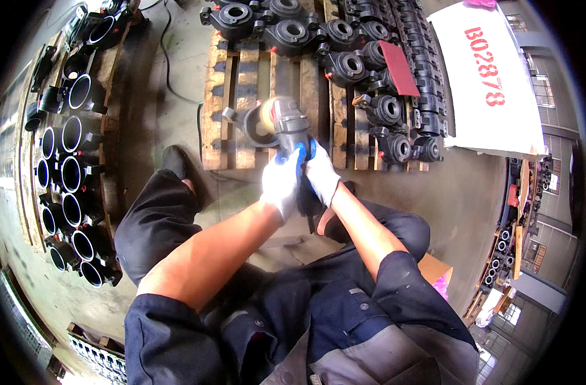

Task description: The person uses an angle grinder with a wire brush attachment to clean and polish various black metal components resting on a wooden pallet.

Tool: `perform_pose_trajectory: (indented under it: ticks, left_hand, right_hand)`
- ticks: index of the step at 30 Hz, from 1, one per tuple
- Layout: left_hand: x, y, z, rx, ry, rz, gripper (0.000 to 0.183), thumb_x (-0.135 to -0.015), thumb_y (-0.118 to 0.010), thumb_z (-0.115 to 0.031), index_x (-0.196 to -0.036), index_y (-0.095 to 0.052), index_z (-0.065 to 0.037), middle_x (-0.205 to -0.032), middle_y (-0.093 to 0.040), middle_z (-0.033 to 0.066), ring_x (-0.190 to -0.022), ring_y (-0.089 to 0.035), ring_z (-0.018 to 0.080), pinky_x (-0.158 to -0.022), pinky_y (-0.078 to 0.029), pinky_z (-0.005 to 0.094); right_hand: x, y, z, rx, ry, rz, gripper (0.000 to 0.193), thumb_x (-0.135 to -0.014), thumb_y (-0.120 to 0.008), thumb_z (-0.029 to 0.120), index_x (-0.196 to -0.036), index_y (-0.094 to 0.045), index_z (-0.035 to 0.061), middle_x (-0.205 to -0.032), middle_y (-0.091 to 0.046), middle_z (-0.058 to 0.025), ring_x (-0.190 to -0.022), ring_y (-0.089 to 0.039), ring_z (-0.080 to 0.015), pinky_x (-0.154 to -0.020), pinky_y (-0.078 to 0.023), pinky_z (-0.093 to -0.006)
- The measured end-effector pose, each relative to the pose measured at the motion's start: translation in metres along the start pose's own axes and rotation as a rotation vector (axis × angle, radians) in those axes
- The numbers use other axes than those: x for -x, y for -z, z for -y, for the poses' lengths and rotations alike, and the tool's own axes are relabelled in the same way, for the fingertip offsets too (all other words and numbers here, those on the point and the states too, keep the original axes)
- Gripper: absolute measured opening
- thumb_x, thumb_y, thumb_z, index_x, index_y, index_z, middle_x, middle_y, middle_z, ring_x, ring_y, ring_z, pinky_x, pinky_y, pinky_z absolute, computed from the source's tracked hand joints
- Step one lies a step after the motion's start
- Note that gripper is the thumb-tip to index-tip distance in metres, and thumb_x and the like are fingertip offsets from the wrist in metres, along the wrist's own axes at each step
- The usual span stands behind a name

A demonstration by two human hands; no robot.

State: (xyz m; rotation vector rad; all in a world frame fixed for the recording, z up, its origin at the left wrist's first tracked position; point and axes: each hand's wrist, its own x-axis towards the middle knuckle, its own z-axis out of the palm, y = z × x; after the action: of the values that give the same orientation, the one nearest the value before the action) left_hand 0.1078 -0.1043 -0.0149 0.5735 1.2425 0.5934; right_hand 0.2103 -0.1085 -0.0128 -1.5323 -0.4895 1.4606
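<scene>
An angle grinder point(291, 123) points away from me, its dark body gripped from both sides. My left hand point(283, 179), in a white glove with blue on the palm side, wraps its left side. On its right side closes my right hand point(320, 172), gloved the same way. The grinder's round tan disc point(268, 115) is blurred and meets the rim of a dark metal ring-shaped casting point(253, 126). That casting lies on a wooden pallet point(214, 138); whether the disc touches it all round the rim is hidden by the tool.
Several black castings point(291, 32) crowd the pallet's far and right parts, with a red abrasive sheet point(399, 68) on top. At left, more bored castings point(72, 173) stand in rows. A white covered stack point(492, 77) is at right. A black cable point(167, 64) crosses the floor.
</scene>
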Motion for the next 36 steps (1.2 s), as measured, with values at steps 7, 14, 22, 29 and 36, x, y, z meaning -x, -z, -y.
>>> perform_pose_trajectory:
  ticks: [7,14,22,29,36]
  left_hand:
    - [0.021,0.006,0.009,0.216,-0.022,-0.11,0.039,-0.097,-0.067,-0.04,-0.112,-0.066,-0.004,-0.094,-0.062,-0.0003,-0.083,-0.05,0.0101,-0.074,-0.042,0.0264]
    - [0.051,0.018,0.04,0.001,0.102,-0.034,0.035,-0.098,-0.065,-0.037,-0.11,-0.065,-0.004,-0.09,-0.064,0.0009,-0.081,-0.054,0.0109,-0.072,-0.046,0.0287]
    - [0.075,-0.015,-0.013,0.032,-0.122,0.333,0.049,-0.097,-0.067,-0.037,-0.127,-0.06,0.0,-0.1,-0.066,0.006,-0.085,-0.057,0.0134,-0.076,-0.048,0.0295]
    - [0.053,-0.015,0.02,-0.327,-0.252,0.058,0.035,-0.097,-0.066,-0.029,-0.119,-0.066,-0.001,-0.091,-0.066,0.0037,-0.075,-0.056,0.0128,-0.07,-0.048,0.0292]
    - [-0.02,0.0,0.023,-0.222,0.173,0.113,0.041,-0.088,-0.073,-0.046,-0.11,-0.061,-0.014,-0.097,-0.059,0.0016,-0.085,-0.055,0.0181,-0.072,-0.048,0.0367]
  right_hand:
    - [0.012,-0.009,0.014,0.525,0.058,0.153,0.037,-0.094,-0.06,0.013,-0.13,-0.055,0.0046,-0.121,-0.066,-0.0143,-0.111,-0.061,-0.0218,-0.097,-0.049,-0.0353]
    - [0.044,0.016,-0.009,0.758,0.191,0.254,0.055,-0.088,-0.067,0.025,-0.136,-0.051,0.0049,-0.126,-0.065,-0.0211,-0.119,-0.063,-0.0305,-0.1,-0.049,-0.0397]
    - [0.074,0.061,0.043,0.134,0.198,-0.017,0.037,-0.089,-0.072,0.003,-0.122,-0.057,0.0035,-0.099,-0.067,-0.0069,-0.084,-0.066,-0.0153,-0.073,-0.058,-0.0319]
    - [0.096,0.089,0.153,0.023,0.35,-0.044,0.037,-0.089,-0.072,0.014,-0.122,-0.057,0.0047,-0.096,-0.069,-0.011,-0.079,-0.07,-0.0217,-0.072,-0.059,-0.0342]
    - [0.1,0.086,0.171,-0.247,0.331,-0.026,0.042,-0.088,-0.072,0.015,-0.125,-0.055,0.0026,-0.099,-0.07,-0.0152,-0.081,-0.071,-0.0245,-0.073,-0.061,-0.0355]
